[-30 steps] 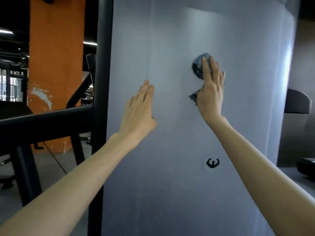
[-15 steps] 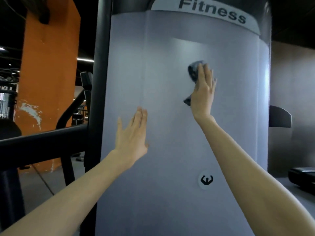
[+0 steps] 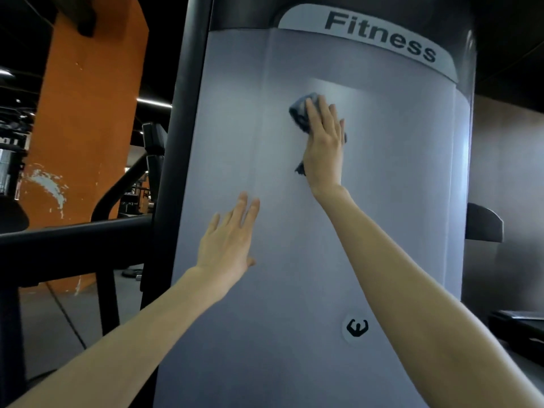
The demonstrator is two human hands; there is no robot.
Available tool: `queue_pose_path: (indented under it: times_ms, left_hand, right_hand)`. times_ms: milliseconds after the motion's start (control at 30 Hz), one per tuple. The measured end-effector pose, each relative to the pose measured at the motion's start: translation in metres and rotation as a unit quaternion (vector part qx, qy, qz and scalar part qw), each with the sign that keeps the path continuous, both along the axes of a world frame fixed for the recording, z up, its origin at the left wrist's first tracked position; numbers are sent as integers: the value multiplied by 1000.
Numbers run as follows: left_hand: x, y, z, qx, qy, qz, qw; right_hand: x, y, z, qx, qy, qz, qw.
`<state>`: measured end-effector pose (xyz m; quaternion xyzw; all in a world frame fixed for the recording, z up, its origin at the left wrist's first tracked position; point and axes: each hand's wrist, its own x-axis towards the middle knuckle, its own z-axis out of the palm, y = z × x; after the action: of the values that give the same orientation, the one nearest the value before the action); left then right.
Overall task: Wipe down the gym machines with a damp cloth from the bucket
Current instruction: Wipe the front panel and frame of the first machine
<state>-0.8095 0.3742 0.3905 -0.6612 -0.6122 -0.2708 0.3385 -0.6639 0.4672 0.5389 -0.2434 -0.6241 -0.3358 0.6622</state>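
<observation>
Right hand [image 3: 323,145], fingers extended, presses a crumpled blue-grey cloth [image 3: 300,113] flat against the upper part of the machine's grey shroud panel [image 3: 397,201], below the "Fitness" label [image 3: 379,39]. Left hand [image 3: 228,245], its grip open and empty, lies lower, near the panel's left edge beside the black frame post [image 3: 176,142].

My view has tilted up since a second ago, so the "Fitness" label [image 3: 379,39] at the top of the machine panel [image 3: 397,201] now shows in full. My left hand [image 3: 228,245] has dropped lower on the panel, well below my right hand [image 3: 323,142], which has slid the cloth [image 3: 300,111] slightly left.
</observation>
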Motion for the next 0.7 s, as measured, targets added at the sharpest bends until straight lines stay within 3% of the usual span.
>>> queue_pose_path:
  times_ms: [33, 67, 133, 200, 233, 300, 367, 400, 467, 567, 600, 633, 700]
  left_hand:
    - [1, 0, 0, 1, -1, 3, 1000]
    - [2, 0, 0, 3, 1, 9, 1000]
    - [3, -1, 1, 4, 10, 28, 1000]
    - [5, -2, 2, 2, 18, 43, 999]
    - [6, -2, 3, -1, 18, 45, 999]
    - [8, -2, 3, -2, 11, 40, 999]
    - [9, 0, 2, 0, -10, 24, 1000]
    - [10, 1, 2, 1, -26, 8, 1000]
    - [13, 1, 3, 2, -69, -29, 997]
    - [19, 2, 4, 5, -117, -47, 992]
    - [20, 3, 4, 9, -117, -41, 992]
    - [21, 4, 3, 14, -113, -33, 993]
    - [21, 6, 1, 19, -99, -16, 995]
  right_hand:
    - [-8, -4, -4, 7, -8, 1, 1000]
    - [-14, -4, -10, 34, -77, -10, 996]
    - [-15, 2, -28, 112, -288, -66, 949]
    - [-1, 4, -27, 136, -371, -109, 912]
    - [7, 6, -23, 119, -330, -100, 931]
    - [25, 8, -19, 47, -133, -59, 988]
    - [38, 7, -24, -30, 75, -25, 996]
    - [38, 6, -31, -50, 137, -17, 989]
    - [32, 5, -48, -34, 130, -6, 991]
    - [38, 11, -75, 48, -128, -33, 990]
    - [50, 13, -76, 62, -170, -45, 982]
    - [64, 17, -74, 59, -165, -53, 983]
    - [90, 23, -71, 11, -41, -28, 999]
